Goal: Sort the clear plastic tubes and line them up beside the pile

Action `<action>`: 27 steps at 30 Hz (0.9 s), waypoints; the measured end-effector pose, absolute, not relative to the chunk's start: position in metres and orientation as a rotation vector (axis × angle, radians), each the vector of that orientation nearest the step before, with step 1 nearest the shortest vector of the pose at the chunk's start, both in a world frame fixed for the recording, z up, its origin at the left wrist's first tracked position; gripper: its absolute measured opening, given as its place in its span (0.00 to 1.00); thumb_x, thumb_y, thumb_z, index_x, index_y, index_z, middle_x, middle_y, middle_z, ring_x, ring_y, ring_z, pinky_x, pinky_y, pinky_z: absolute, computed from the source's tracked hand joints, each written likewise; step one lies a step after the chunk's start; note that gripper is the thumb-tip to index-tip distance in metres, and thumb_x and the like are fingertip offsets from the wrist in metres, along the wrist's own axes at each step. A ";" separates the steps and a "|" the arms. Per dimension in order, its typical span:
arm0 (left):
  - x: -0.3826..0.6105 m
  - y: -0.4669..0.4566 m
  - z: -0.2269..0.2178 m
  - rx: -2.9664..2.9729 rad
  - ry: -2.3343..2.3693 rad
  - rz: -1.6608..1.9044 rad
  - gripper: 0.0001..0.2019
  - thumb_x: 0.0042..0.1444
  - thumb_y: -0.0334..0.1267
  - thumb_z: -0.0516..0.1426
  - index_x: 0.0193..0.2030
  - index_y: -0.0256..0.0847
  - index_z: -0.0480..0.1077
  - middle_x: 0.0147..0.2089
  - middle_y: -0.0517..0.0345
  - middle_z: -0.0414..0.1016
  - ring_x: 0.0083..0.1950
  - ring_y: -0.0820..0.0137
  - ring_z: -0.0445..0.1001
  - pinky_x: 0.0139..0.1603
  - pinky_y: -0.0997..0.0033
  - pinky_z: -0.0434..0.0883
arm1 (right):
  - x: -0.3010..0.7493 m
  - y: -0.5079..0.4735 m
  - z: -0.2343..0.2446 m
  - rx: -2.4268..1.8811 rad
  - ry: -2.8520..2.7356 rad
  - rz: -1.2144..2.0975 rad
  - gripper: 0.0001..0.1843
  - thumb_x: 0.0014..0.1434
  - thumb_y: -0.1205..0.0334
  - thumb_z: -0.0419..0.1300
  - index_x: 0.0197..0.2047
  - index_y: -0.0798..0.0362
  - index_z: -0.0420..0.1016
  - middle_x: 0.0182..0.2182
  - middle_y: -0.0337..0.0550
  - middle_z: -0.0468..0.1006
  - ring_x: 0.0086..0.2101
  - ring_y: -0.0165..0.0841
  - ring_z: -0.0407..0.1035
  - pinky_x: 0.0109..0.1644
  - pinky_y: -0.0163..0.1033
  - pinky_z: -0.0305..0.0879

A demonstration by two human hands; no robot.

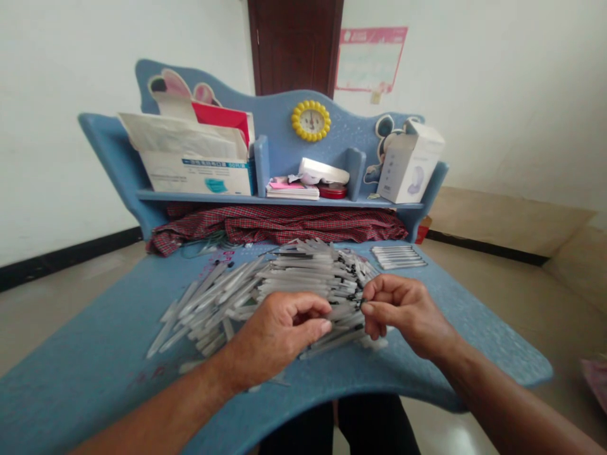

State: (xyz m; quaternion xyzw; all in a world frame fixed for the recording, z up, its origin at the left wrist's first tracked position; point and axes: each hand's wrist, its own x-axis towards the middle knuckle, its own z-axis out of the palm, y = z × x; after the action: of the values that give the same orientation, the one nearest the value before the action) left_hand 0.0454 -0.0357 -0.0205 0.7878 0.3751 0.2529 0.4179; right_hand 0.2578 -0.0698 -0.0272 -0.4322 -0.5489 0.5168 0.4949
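My left hand [291,328] is curled at the front of a heap of frosted, translucent pens [296,275]. Its thumb and fingers close around what looks like one pale pen [342,310], though its outline blends into the heap behind. Facing it from the right, my right hand [398,309] pinches a small black pen part [363,303] between thumb and fingertips. Whether that part touches the pale pen, I cannot tell. Many pens in the heap show black ends, and looser ones [190,309] fan out to the left.
A neat row of pens [398,257] lies at the back right of the blue desk [493,354]. Checked cloth [284,222] is bunched under the shelf [203,197]. A mask box [199,174], a white box [411,165] and a notepad stack [293,191] stand on that shelf.
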 end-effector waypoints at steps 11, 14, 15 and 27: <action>0.048 -0.039 -0.018 1.830 0.875 0.608 0.08 0.50 0.38 0.56 0.34 0.37 0.72 0.23 0.67 0.62 0.24 0.77 0.59 0.26 0.78 0.58 | 0.245 -0.071 -0.039 -0.869 -1.231 1.260 0.13 0.49 0.60 0.67 0.32 0.55 0.67 0.15 0.36 0.76 0.14 0.26 0.66 0.18 0.29 0.60; 0.048 -0.039 -0.018 1.791 0.870 0.601 0.08 0.49 0.38 0.56 0.33 0.37 0.72 0.21 0.67 0.61 0.23 0.77 0.59 0.24 0.78 0.57 | 0.243 -0.071 -0.041 -0.863 -1.222 1.260 0.13 0.50 0.60 0.67 0.33 0.54 0.67 0.15 0.36 0.75 0.14 0.26 0.65 0.18 0.29 0.60; 0.048 -0.039 -0.017 1.787 0.867 0.599 0.08 0.49 0.38 0.56 0.33 0.37 0.72 0.21 0.67 0.61 0.23 0.77 0.59 0.24 0.78 0.57 | 0.243 -0.071 -0.041 -0.862 -1.221 1.264 0.13 0.50 0.60 0.67 0.33 0.54 0.67 0.15 0.36 0.75 0.13 0.26 0.65 0.18 0.29 0.60; 0.048 -0.039 -0.018 1.782 0.857 0.626 0.07 0.49 0.38 0.57 0.33 0.37 0.72 0.22 0.66 0.66 0.23 0.77 0.61 0.25 0.77 0.59 | 0.241 -0.072 -0.043 -0.832 -1.193 1.288 0.13 0.50 0.60 0.67 0.33 0.54 0.66 0.14 0.35 0.75 0.13 0.26 0.64 0.17 0.28 0.58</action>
State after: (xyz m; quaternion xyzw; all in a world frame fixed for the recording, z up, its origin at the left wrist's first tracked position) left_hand 0.0477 -0.0385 -0.0182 0.7398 0.3557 0.2597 0.5087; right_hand 0.2407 -0.0724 -0.0429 -0.3535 -0.5069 0.5474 0.5643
